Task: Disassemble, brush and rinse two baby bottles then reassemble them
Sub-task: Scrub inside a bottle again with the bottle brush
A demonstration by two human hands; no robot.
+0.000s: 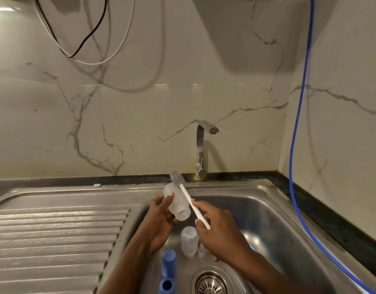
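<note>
Both hands crowd the middle of the sink [257, 209]. The left hand [159, 219] grips a bottle [176, 202], and the right hand [216, 232] holds a brush [189, 198] slanting toward eleven o'clock. At twelve o'clock the tap [200, 149] stands behind the back rim. At six o'clock a second bottle [189, 240], two blue caps [168, 262] and the drain [211, 283] take up the floor. Bare steel lies open at two o'clock, short of the blue hose [297, 128]. At nine o'clock the ribbed drainboard [55, 230] lies open.

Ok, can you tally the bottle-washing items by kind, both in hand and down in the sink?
Clear bottle: 2
Blue part: 2, plus a blue sliver half hidden behind the right hand, uncounted
Small clear piece: 1
Brush: 1
Total: 6
</note>
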